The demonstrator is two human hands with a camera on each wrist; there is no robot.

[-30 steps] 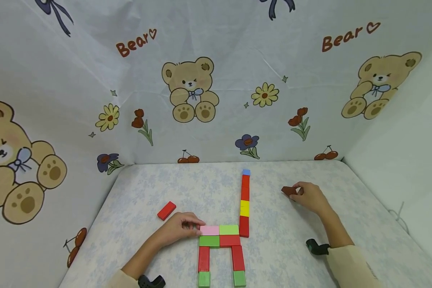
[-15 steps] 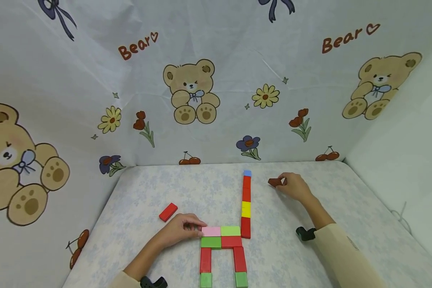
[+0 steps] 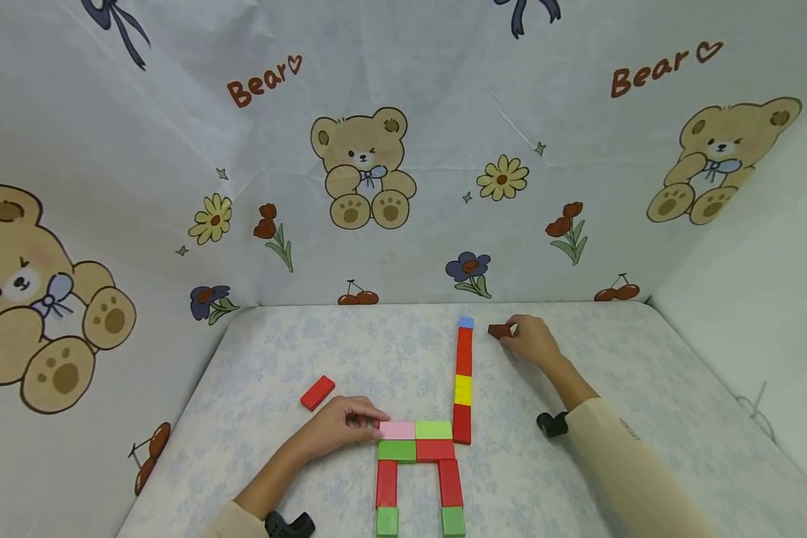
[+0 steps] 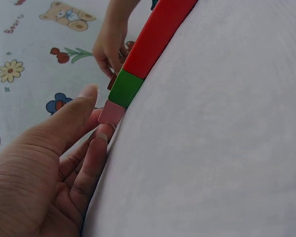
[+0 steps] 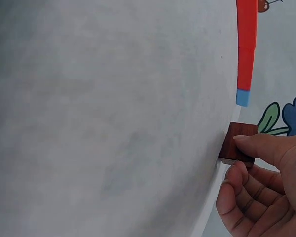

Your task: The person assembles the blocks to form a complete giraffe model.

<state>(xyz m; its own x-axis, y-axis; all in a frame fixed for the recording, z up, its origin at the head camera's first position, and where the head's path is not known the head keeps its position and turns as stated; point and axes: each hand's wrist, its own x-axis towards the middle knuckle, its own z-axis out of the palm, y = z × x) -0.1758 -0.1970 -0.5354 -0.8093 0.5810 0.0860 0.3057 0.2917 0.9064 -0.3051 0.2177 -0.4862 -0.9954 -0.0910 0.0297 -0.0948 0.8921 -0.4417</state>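
Note:
My right hand [image 3: 534,342] pinches a dark brown wooden block [image 3: 498,330] with slanted sides, close to the right of the blue block [image 3: 466,323]. That blue piece tops an upright-running row of red blocks [image 3: 465,340] and a yellow block [image 3: 463,390]. In the right wrist view, thumb and fingers hold the brown block [image 5: 241,129], a small gap away from the blue one [image 5: 242,97]. At the left end of the pink block [image 3: 398,430], my left hand [image 3: 339,430] rests with its fingertips touching the end; its thumb stands apart in the left wrist view.
Light green [image 3: 433,430], green [image 3: 397,450] and red blocks [image 3: 435,449] adjoin the pink one, with two red-and-green legs below. A loose red block [image 3: 317,393] lies beyond the left hand. A bear-printed cloth [image 3: 430,246] stands behind the patterned tabletop [image 3: 390,351].
My right hand has carried the brown block leftward and farther back, close to the blue block. The left hand stays at the pink block; the view shifts slightly.

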